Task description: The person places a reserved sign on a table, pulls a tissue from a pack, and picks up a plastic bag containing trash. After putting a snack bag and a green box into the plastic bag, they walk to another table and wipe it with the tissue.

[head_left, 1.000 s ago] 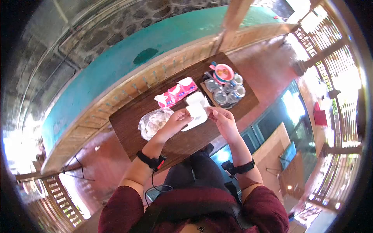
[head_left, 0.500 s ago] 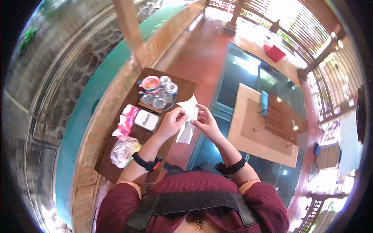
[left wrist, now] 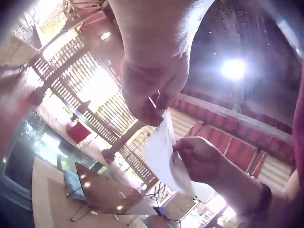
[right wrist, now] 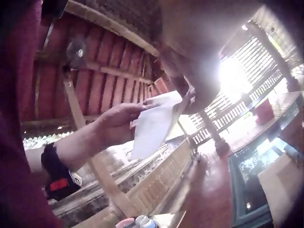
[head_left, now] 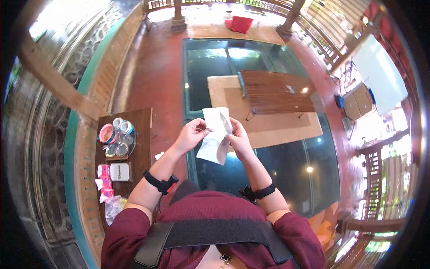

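A white, creased sheet (head_left: 216,136) that looks like tissue or paper hangs between both hands in front of the body. On its left side the left hand (head_left: 191,134) pinches it between thumb and fingers; on its right side the right hand (head_left: 239,140) grips the edge, thumb in front. The left wrist view shows the sheet (left wrist: 164,152) lit from behind, the right hand (left wrist: 202,161) at its lower part. In the right wrist view the left hand (right wrist: 116,124) holds the sheet (right wrist: 154,126) from the left.
At the left stands a brown table (head_left: 142,152) with glass jars (head_left: 122,149), a pink bowl (head_left: 107,133), a white box (head_left: 120,172), pink tissue packs (head_left: 104,183) and a plastic bag (head_left: 114,208). Ahead are glass floor panels (head_left: 201,67) and a low wooden table (head_left: 277,92).
The view has turned right, away from the small table, which now lies at the left. Both hands have moved off the table, and the sheet hangs longer and more unfolded between them.
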Action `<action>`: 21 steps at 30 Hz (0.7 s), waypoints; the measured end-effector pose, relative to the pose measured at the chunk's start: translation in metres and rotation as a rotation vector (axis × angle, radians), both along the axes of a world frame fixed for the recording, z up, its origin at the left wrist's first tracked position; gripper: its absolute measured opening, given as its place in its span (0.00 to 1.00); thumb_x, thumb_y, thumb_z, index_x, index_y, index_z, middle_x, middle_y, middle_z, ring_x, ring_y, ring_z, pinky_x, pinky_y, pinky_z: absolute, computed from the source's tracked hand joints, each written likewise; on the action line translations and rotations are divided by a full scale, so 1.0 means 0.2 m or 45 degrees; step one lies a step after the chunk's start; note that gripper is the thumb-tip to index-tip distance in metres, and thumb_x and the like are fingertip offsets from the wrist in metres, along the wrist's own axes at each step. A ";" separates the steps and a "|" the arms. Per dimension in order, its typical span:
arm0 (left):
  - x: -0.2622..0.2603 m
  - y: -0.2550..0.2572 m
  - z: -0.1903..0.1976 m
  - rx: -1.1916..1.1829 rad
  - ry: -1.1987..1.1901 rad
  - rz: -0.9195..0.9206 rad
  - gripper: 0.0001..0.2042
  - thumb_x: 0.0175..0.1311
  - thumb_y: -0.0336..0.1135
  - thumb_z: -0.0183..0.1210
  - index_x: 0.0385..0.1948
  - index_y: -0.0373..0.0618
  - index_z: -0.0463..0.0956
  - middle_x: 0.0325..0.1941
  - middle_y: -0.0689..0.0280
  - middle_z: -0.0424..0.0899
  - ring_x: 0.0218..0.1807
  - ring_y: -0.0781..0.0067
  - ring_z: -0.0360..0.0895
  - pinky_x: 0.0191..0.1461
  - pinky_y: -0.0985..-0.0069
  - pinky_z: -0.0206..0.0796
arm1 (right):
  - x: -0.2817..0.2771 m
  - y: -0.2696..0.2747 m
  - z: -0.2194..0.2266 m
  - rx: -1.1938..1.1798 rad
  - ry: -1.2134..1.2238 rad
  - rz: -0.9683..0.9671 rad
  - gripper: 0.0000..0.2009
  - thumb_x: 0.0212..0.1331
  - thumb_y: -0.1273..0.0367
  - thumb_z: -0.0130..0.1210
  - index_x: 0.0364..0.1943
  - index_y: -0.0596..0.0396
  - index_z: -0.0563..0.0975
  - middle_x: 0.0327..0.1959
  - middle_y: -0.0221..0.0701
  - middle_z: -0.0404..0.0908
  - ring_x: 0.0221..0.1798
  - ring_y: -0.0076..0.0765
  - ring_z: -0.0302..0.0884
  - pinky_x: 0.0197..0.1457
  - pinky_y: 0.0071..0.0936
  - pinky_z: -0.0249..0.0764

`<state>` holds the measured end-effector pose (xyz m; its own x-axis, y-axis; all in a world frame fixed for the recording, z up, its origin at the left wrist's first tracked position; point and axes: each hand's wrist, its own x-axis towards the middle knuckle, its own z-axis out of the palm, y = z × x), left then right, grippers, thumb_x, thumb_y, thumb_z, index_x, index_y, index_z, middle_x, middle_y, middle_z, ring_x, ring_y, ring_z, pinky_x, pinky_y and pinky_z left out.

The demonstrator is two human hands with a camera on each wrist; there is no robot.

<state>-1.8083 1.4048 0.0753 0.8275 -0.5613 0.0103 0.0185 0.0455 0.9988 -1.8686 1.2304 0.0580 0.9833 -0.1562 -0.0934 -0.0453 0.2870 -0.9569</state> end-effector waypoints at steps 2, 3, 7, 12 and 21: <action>0.05 -0.14 -0.02 0.030 0.169 -0.139 0.04 0.52 0.20 0.51 0.28 0.40 0.71 0.26 0.72 0.74 0.30 0.86 0.69 0.35 0.86 0.63 | -0.03 -0.17 0.01 0.011 0.102 0.007 0.22 0.44 0.83 0.42 0.50 0.61 0.64 0.40 0.31 0.74 0.40 0.24 0.71 0.44 0.19 0.66; 0.09 -0.20 -0.03 0.048 0.249 -0.208 0.05 0.51 0.20 0.51 0.27 0.40 0.72 0.26 0.72 0.74 0.30 0.86 0.69 0.36 0.86 0.63 | -0.04 -0.25 0.02 0.017 0.149 0.011 0.20 0.45 0.82 0.42 0.48 0.61 0.67 0.39 0.30 0.75 0.38 0.24 0.72 0.44 0.19 0.66; 0.23 -0.47 -0.02 -0.093 0.288 -0.396 0.09 0.49 0.17 0.46 0.28 0.40 0.73 0.28 0.71 0.77 0.33 0.83 0.72 0.40 0.84 0.65 | -0.02 -0.49 -0.01 -0.170 -0.096 -0.119 0.11 0.47 0.83 0.42 0.33 0.62 0.75 0.33 0.27 0.75 0.35 0.20 0.71 0.38 0.17 0.67; 0.48 -0.81 -0.08 -0.144 0.309 -0.472 0.10 0.54 0.24 0.49 0.40 0.41 0.68 0.36 0.66 0.76 0.39 0.76 0.74 0.45 0.77 0.65 | 0.13 -0.75 0.05 -0.189 -0.234 -0.254 0.09 0.45 0.84 0.45 0.28 0.62 0.76 0.36 0.30 0.72 0.42 0.23 0.69 0.46 0.20 0.67; 1.07 -1.36 -0.08 -0.046 0.824 -1.028 0.15 0.61 0.45 0.47 0.40 0.42 0.69 0.37 0.67 0.74 0.40 0.77 0.71 0.46 0.76 0.65 | 0.55 -1.21 0.21 -1.109 -0.387 -0.127 0.12 0.37 0.86 0.47 0.24 0.57 0.76 0.43 0.36 0.71 0.44 0.38 0.71 0.46 0.24 0.68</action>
